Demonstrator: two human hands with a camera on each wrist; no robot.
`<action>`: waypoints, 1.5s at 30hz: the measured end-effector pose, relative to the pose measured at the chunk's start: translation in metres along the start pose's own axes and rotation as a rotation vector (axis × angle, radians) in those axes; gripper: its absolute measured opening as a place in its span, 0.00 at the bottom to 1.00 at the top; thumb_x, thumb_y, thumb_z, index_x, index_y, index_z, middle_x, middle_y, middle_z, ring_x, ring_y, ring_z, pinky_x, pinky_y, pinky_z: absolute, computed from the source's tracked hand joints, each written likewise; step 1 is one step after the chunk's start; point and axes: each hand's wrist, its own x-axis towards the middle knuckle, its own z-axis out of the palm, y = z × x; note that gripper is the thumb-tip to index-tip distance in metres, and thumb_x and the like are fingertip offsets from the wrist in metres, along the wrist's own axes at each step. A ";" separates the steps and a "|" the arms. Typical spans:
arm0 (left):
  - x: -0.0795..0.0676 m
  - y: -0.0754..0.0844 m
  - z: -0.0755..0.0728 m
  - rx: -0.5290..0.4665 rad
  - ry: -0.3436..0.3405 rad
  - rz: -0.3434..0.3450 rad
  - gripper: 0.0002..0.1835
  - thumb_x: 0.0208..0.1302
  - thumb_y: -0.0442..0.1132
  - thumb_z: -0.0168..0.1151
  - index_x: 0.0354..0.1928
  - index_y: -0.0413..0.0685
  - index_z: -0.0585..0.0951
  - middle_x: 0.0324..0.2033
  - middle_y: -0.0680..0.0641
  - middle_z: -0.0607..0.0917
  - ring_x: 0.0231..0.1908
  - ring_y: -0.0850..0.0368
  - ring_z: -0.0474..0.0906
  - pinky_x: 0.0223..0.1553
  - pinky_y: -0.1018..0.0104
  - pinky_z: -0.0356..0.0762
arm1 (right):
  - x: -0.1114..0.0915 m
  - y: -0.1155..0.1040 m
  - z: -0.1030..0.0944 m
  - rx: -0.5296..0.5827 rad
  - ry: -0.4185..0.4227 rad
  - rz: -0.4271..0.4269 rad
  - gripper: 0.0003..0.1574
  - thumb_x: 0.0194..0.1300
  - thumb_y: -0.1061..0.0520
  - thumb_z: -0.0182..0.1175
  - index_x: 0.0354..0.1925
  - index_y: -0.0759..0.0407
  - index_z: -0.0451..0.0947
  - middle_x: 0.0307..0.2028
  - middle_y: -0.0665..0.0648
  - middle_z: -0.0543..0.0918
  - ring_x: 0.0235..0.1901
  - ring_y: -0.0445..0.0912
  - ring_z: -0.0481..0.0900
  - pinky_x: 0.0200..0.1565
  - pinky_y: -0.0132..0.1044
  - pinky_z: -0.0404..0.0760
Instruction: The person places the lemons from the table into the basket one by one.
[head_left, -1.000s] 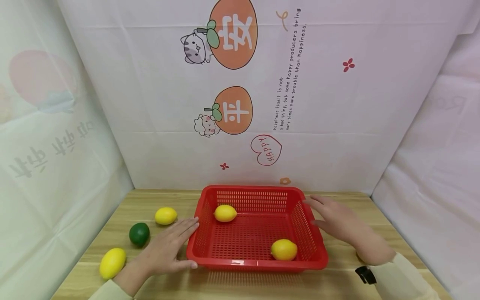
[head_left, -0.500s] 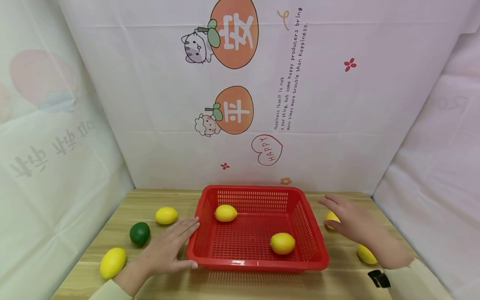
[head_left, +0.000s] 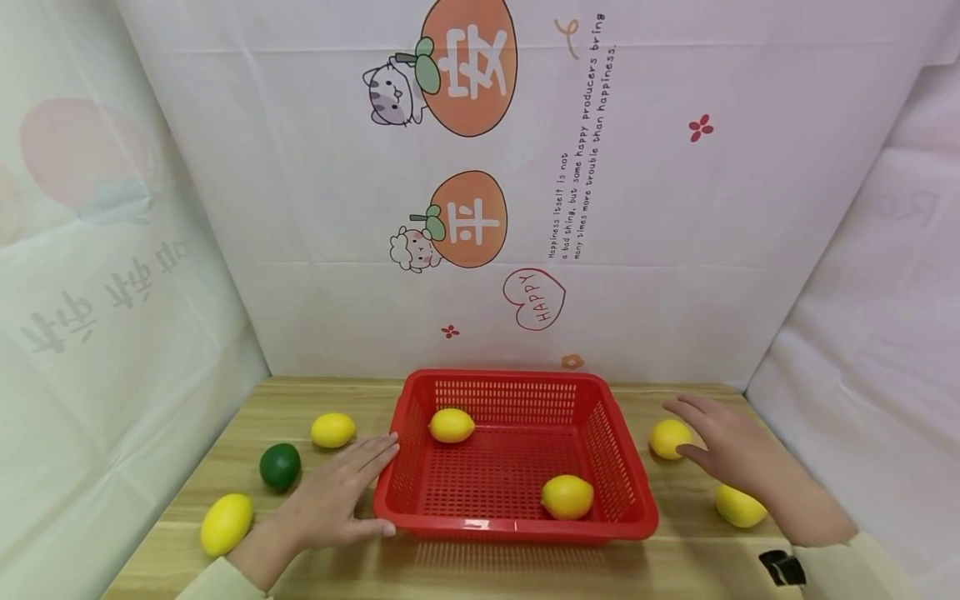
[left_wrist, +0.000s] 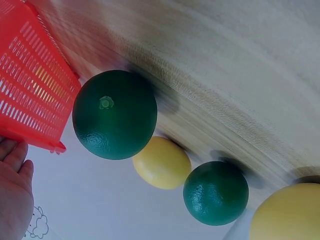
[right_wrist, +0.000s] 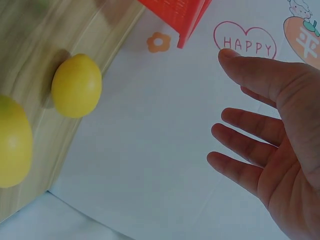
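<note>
A red plastic basket (head_left: 517,528) stands on the table with two lemons inside: one lemon (head_left: 452,426) at the back left, another lemon (head_left: 567,497) at the front right. My left hand (head_left: 330,502) rests its fingertips on the basket's left rim, fingers extended. To the right of the basket, my right hand (head_left: 738,446) hovers with spread, relaxed fingers and holds nothing; its palm shows bare in the right wrist view. Nearest to it are a lemon (head_left: 670,439) by its thumb and a second lemon (head_left: 740,506) partly hidden under the wrist.
Left of the basket lie a lemon (head_left: 333,430), a dark green round fruit (head_left: 281,467) and another lemon (head_left: 227,524). The left wrist view also shows a larger-looking green fruit (left_wrist: 115,115) near the basket. White printed cloth (head_left: 637,317) walls the table's back and sides.
My right hand has left the basket's right rim and moved right, uncovering two lemons there. The front lemon in the basket has rocked slightly. My left hand stays put.
</note>
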 end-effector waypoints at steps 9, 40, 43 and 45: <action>0.000 0.000 -0.001 -0.002 -0.009 -0.009 0.52 0.56 0.75 0.54 0.70 0.40 0.66 0.71 0.45 0.64 0.69 0.48 0.60 0.66 0.51 0.61 | -0.013 0.018 0.006 -0.006 0.087 -0.052 0.38 0.41 0.64 0.78 0.53 0.69 0.76 0.47 0.69 0.80 0.46 0.66 0.78 0.44 0.61 0.78; 0.000 0.002 -0.002 -0.013 -0.020 -0.021 0.52 0.56 0.75 0.53 0.70 0.40 0.66 0.70 0.45 0.64 0.68 0.47 0.61 0.65 0.49 0.63 | -0.055 0.053 0.038 0.030 -0.055 0.115 0.33 0.46 0.59 0.76 0.50 0.69 0.77 0.45 0.68 0.82 0.45 0.65 0.80 0.45 0.60 0.78; 0.000 0.002 -0.002 -0.012 -0.020 -0.024 0.52 0.56 0.75 0.53 0.70 0.40 0.66 0.70 0.45 0.64 0.68 0.47 0.61 0.65 0.50 0.63 | -0.059 0.057 0.043 0.026 -0.049 0.112 0.33 0.45 0.58 0.77 0.49 0.69 0.77 0.44 0.67 0.82 0.44 0.64 0.80 0.44 0.59 0.79; 0.001 0.002 -0.002 -0.011 -0.020 -0.025 0.52 0.56 0.75 0.53 0.70 0.41 0.66 0.70 0.46 0.65 0.68 0.48 0.61 0.65 0.50 0.63 | -0.061 0.059 0.046 0.023 -0.037 0.108 0.33 0.44 0.58 0.77 0.48 0.69 0.78 0.44 0.67 0.83 0.43 0.64 0.80 0.43 0.59 0.79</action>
